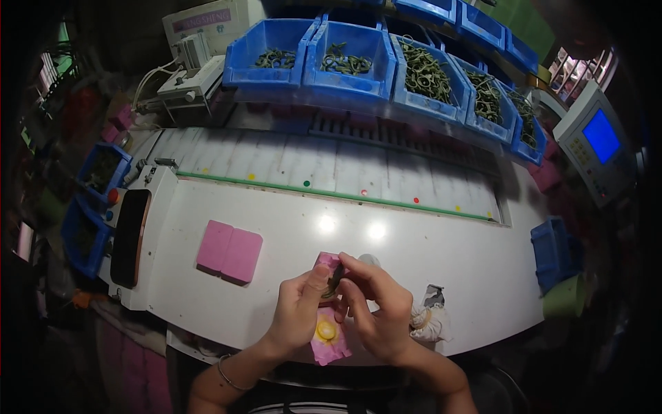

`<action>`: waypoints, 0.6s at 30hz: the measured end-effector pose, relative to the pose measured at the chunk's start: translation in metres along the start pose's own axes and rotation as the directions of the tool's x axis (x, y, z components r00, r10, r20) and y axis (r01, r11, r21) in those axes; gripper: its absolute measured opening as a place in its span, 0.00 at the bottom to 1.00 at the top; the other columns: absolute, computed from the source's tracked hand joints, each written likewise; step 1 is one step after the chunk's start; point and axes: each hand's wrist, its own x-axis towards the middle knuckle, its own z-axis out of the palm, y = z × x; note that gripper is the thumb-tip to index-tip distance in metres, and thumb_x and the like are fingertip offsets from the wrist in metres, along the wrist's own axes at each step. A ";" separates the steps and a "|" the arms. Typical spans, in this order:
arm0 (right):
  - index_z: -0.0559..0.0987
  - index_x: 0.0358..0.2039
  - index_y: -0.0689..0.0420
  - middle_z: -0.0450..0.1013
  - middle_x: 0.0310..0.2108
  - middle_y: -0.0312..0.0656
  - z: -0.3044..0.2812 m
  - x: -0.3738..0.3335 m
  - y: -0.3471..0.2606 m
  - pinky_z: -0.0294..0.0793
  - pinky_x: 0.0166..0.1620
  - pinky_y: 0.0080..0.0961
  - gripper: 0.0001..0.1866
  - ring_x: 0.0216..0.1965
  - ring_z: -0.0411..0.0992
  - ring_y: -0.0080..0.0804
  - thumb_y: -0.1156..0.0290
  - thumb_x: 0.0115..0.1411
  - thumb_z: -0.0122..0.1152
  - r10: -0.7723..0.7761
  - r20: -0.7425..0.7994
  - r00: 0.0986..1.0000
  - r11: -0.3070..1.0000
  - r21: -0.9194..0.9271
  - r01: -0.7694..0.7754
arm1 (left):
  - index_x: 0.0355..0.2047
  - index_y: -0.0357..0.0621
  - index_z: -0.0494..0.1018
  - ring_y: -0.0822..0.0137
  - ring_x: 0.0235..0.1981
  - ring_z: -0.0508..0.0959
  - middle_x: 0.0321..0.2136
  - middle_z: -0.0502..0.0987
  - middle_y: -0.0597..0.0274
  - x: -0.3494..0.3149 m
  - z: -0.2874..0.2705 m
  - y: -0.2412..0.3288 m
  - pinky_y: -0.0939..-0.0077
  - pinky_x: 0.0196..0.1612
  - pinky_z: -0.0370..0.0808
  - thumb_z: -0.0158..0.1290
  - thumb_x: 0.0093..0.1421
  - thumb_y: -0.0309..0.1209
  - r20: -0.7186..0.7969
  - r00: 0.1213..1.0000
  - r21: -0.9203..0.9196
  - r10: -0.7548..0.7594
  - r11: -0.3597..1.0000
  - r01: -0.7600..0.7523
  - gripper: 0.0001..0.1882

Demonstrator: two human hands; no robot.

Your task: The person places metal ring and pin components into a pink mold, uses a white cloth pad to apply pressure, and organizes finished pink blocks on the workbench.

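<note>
Left hand (295,308) and right hand (380,310) pinch a dark piece (336,278) between their fingertips, its long axis slanting from near left to far right; leading end indistinguishable. A pink pad (332,353) lies nearward of the grip. Far beyond, leftward, a box (238,21) bears lettering on a purple band.

Blocks (241,255) — left of left hand (298,310)

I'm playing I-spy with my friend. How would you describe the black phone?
Start at the big white table. At its left end, the phone lies between the blue bins and pink blocks. Unlike them, it's black, with a long rectangular face.
</note>
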 end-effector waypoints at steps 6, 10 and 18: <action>0.69 0.32 0.65 0.72 0.25 0.40 -0.004 0.002 0.006 0.71 0.28 0.14 0.07 0.25 0.71 0.18 0.80 0.56 0.57 0.277 0.124 0.953 0.859 0.412 -0.303 | 0.28 0.30 0.71 0.71 0.20 0.75 0.19 0.74 0.56 -0.004 -0.004 0.012 0.80 0.26 0.73 0.27 0.67 0.48 0.054 0.992 0.173 -0.114 0.979 0.104 0.33; 0.70 0.34 0.66 0.72 0.25 0.38 -0.010 0.011 -0.001 0.69 0.27 0.10 0.08 0.24 0.69 0.14 0.77 0.56 0.59 0.375 0.240 0.895 0.785 0.432 -0.445 | 0.26 0.31 0.71 0.69 0.16 0.74 0.17 0.73 0.57 -0.005 -0.002 0.015 0.79 0.20 0.73 0.26 0.66 0.50 0.026 0.988 0.177 -0.152 0.973 0.145 0.34; 0.71 0.33 0.66 0.73 0.26 0.40 -0.023 0.009 0.002 0.70 0.26 0.12 0.06 0.24 0.70 0.17 0.79 0.57 0.56 0.359 0.408 0.839 0.698 0.480 -0.532 | 0.32 0.28 0.71 0.68 0.17 0.73 0.22 0.75 0.52 0.002 -0.023 0.002 0.75 0.20 0.75 0.27 0.66 0.52 0.228 0.907 -0.187 -0.354 0.898 0.398 0.36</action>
